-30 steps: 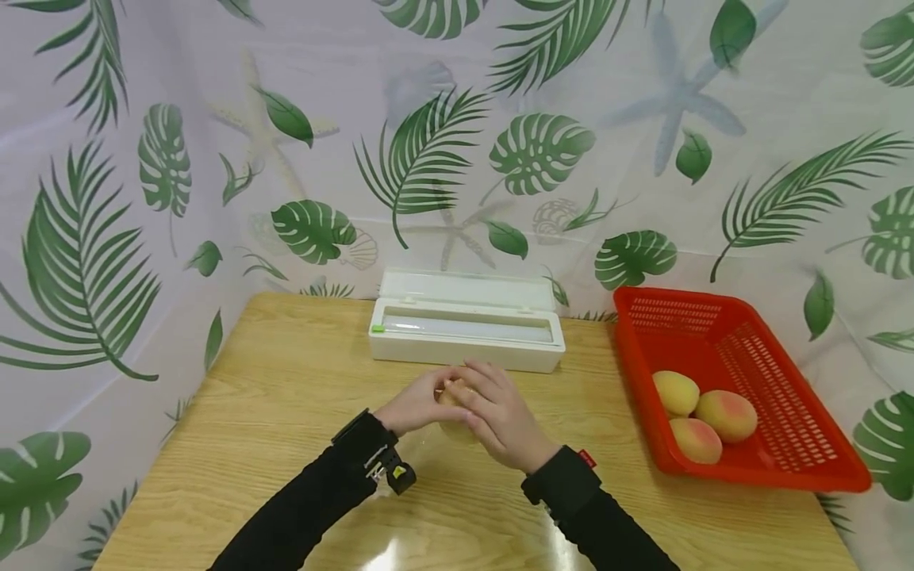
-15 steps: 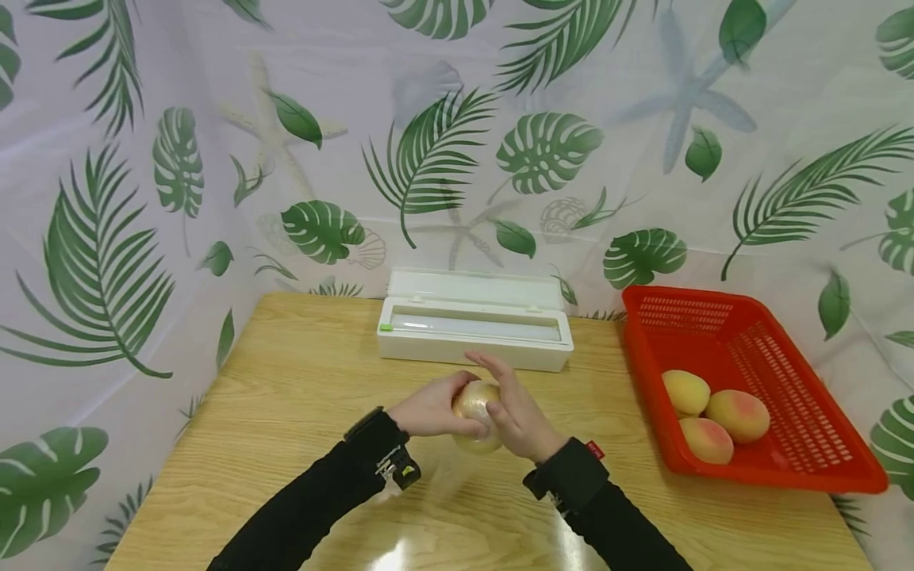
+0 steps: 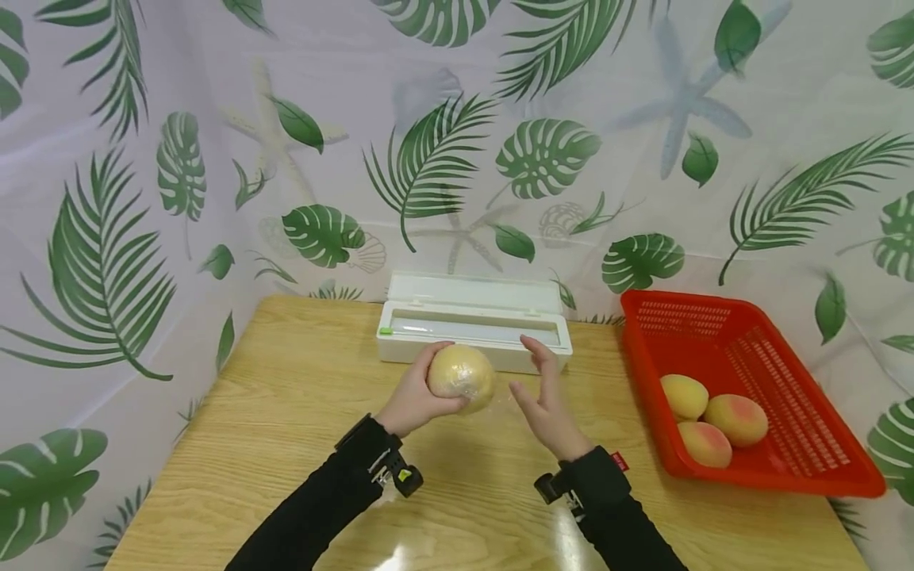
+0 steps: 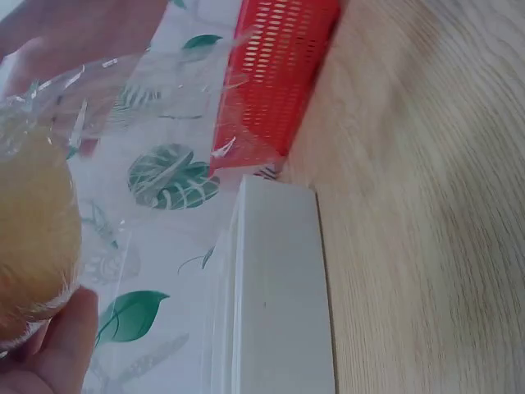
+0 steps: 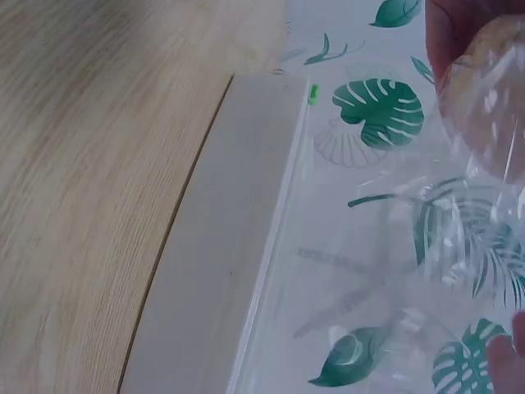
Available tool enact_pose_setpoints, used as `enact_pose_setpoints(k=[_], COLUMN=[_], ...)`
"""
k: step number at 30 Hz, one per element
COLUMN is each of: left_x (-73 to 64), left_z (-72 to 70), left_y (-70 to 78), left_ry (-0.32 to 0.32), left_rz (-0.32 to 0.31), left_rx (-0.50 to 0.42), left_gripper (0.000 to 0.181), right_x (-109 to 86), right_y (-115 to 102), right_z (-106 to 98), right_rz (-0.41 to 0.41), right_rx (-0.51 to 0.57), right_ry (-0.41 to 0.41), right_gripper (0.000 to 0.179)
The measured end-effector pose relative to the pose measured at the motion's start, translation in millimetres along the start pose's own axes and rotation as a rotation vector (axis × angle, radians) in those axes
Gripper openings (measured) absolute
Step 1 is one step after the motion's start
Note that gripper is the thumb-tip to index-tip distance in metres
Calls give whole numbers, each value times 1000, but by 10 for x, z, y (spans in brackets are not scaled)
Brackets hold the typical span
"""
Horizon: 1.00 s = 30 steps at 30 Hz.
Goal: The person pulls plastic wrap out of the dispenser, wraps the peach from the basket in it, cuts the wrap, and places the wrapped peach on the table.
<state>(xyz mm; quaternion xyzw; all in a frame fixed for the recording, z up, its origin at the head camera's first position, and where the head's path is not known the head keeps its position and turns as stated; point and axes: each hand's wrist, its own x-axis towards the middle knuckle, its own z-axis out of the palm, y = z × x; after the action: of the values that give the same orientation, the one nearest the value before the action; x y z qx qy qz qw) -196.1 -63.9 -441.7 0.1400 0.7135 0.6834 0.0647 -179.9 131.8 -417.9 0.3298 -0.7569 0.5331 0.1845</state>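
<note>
A yellow peach point(image 3: 457, 373) wrapped in clear plastic film is gripped in my left hand point(image 3: 416, 400), its thumb and fingers curled round the side. Loose film point(image 4: 164, 107) trails off the peach toward the right hand in the left wrist view. My right hand point(image 3: 550, 412) is held apart from the peach on its right, thumb and forefinger spread. In the right wrist view the film point(image 5: 480, 222) hangs between the peach point(image 5: 484, 94) and the right fingertips point(image 5: 507, 361). Both hands are up over the table, in front of a white cling film dispenser point(image 3: 443, 351).
The dispenser's lid point(image 3: 474, 292) stands up at the back, with a film roll inside. On the right, a red plastic basket point(image 3: 646, 420) holds three peaches point(image 3: 735, 419). A leaf-patterned curtain point(image 3: 457, 159) closes off the wooden table point(image 3: 307, 349) behind.
The right hand has come off the peach and moved to the right with its fingers spreading. The left hand has turned the peach and lifted it, so more of it shows.
</note>
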Motion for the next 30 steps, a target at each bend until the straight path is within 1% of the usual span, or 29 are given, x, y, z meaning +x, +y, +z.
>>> enact_pose_setpoints(k=[2,4,6,8,9,10,12,14,16,18,20,24,25,27,30], left_x=[-12,-22,-30,-33,-35,-35,-39,-52,-63,-80,-91,-122,-125,-133,-140], left_z=[-19,-33,-43,-45,-43,-39,-24,8,53,105,159,215,217,203,156], left_y=[-7,-7,-5,-5,-4,-4,-3,2,1,-4,-10,-18,-17,-14,-15], left_ry=[68,139,187,207,204,197,173,140,99,51,-10,-140,-158,-172,-172], left_rz=[1,-4,-7,-6,-7,-5,7,16,22,11,-10,-61,-71,-83,-87], left_rx=[-68,-134,-202,-241,-260,-276,-317,-362,-401,-409,-388,-320,-314,-301,-270], left_gripper=[69,67,66,68,69,70,71,69,64,61,61,67,69,70,68], right_x=[-34,-64,-97,-129,-146,-163,-194,-213,-220,-210,-186,-152,-147,-135,-120], right_y=[-20,-27,-18,11,38,69,147,225,275,293,282,254,250,246,244], right_z=[-7,5,23,37,42,45,59,87,133,191,243,282,278,264,220], right_rz=[2,39,110,191,226,265,329,391,440,443,433,418,420,400,374], right_rx=[-69,-96,-67,-3,44,90,194,316,408,494,552,565,555,552,551], right_ry=[122,220,274,292,279,247,144,12,-112,-177,-187,-122,-117,-136,-210], right_gripper=[44,42,43,47,49,52,57,70,87,101,106,103,101,98,98])
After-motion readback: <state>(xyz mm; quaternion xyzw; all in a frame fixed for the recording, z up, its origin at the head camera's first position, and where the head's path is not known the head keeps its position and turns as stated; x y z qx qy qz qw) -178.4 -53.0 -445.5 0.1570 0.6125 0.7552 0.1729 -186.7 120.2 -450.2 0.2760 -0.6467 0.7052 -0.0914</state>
